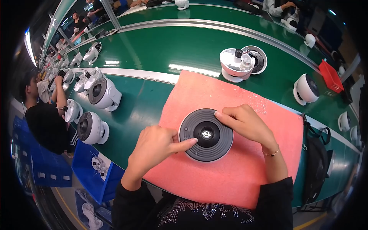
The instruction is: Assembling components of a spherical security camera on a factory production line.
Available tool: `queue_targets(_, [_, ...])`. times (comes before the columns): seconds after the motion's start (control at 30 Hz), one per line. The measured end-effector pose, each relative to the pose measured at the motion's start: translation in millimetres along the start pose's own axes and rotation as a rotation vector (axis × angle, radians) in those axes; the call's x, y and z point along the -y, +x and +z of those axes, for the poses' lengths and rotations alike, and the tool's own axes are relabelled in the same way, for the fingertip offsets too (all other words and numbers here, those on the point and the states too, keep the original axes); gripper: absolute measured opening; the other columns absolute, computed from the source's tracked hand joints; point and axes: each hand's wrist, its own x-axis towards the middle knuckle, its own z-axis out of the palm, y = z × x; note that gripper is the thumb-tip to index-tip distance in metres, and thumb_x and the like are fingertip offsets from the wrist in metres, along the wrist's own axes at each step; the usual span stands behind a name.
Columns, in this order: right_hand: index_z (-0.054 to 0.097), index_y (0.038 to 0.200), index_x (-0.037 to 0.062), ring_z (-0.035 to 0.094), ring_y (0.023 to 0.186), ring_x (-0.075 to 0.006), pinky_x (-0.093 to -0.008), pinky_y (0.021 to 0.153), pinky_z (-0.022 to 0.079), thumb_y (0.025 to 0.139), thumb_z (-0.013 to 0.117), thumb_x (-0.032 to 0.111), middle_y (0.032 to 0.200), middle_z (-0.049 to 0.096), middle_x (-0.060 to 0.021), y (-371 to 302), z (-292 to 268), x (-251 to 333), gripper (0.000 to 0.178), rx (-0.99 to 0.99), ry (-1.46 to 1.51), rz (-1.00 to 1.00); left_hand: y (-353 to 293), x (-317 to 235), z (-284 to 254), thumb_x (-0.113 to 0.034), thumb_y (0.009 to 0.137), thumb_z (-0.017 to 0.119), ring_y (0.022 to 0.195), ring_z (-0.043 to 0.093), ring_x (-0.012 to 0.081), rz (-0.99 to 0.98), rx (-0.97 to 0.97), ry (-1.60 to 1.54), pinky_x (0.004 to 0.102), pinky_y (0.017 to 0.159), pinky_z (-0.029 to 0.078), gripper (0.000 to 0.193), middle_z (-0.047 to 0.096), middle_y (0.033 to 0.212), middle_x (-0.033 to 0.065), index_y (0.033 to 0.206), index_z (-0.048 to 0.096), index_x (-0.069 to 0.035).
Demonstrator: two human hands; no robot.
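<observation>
A round device (219,147) with a dark grey ribbed face, a black hub in its middle and a thin white rim lies face up above the pink cloth (230,180). My left hand (155,145) grips it from the left, thumb laid across the face close to the hub, the other fingers curled. At the upper right rim my right hand (245,122) holds on, its thumb pressed to the edge and its fingers bent. The underside of the device is hidden.
Beyond the cloth stands an opened white housing (232,67) with inner parts showing. Grey-faced white units (104,94) line the left bench. A blue bin (86,168) sits below left; a black bag (316,168) lies right, a red basket (330,76) far right. A co-worker (46,122) sits left.
</observation>
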Motion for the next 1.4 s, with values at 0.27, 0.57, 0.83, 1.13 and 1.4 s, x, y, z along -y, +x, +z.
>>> queue_targets(0.27, [0.058, 0.07, 0.003, 0.052, 0.055, -0.0225, -0.0348, 0.053, 0.04, 0.077, 0.067, 0.032, 0.064, 0.055, -0.0096, -7.1, 1.8, 6.5, 0.031, -0.309, -0.38, -0.241, 5.1, 3.4, 2.8, -0.056, 0.073, 0.062, 0.045, 0.056, 0.0262, -0.026, 0.027, -0.039, 0.0349, 0.048, 0.043, 0.058, 0.052, 0.044, 0.0101, 0.054, 0.06, -0.001])
queue_targets(0.57, [0.056, 0.112, 0.0046, 0.05, 0.112, -0.0288, -0.0379, 0.09, 0.039, 0.078, 0.063, 0.014, 0.114, 0.056, -0.0128, -21.3, 9.2, 18.9, 0.036, 0.032, -0.204, -0.82, 5.9, 8.7, 9.6, -0.054, 0.073, 0.062, 0.046, 0.056, 0.0276, 0.046, -0.011, -0.029, 0.0361, 0.049, 0.044, 0.056, 0.051, 0.044, 0.0113, 0.056, 0.061, -0.001])
queue_targets(0.83, [0.057, 0.109, 0.0032, 0.055, 0.102, -0.0317, -0.0399, 0.086, 0.045, 0.076, 0.062, 0.012, 0.107, 0.057, -0.0147, -20.5, 19.1, 21.1, 0.034, -0.064, -0.168, -0.799, 5.6, 10.8, 8.8, -0.054, 0.073, 0.062, 0.048, 0.057, 0.0286, 0.043, 0.01, -0.002, 0.0364, 0.049, 0.045, 0.055, 0.053, 0.046, 0.0116, 0.057, 0.062, -0.001])
queue_targets(1.13, [0.055, 0.107, -0.0024, 0.061, 0.088, -0.0312, -0.0358, 0.078, 0.048, 0.084, 0.059, 0.035, 0.098, 0.061, -0.0186, -3.1, -4.0, 0.1, 0.044, 0.196, 0.026, 0.078, 20.9, 7.5, 18.0, -0.039, 0.082, 0.061, 0.071, 0.062, 0.0155, 0.0, 0.211, -0.402, 0.0319, 0.064, 0.048, 0.041, 0.064, 0.071, 0.0097, 0.087, 0.066, 0.001])
queue_targets(1.4, [0.045, 0.109, 0.002, 0.059, 0.098, -0.0293, -0.0358, 0.086, 0.045, 0.078, 0.067, 0.038, 0.097, 0.061, -0.0203, -25.4, 5.1, 14.9, 0.052, -0.155, 0.369, -0.297, -12.1, -27.0, 37.9, -0.015, 0.062, 0.077, 0.109, 0.055, 0.0275, 0.253, -0.231, -0.8, 0.0357, 0.081, 0.053, 0.086, 0.055, 0.115, 0.0207, 0.131, 0.033, 0.01])
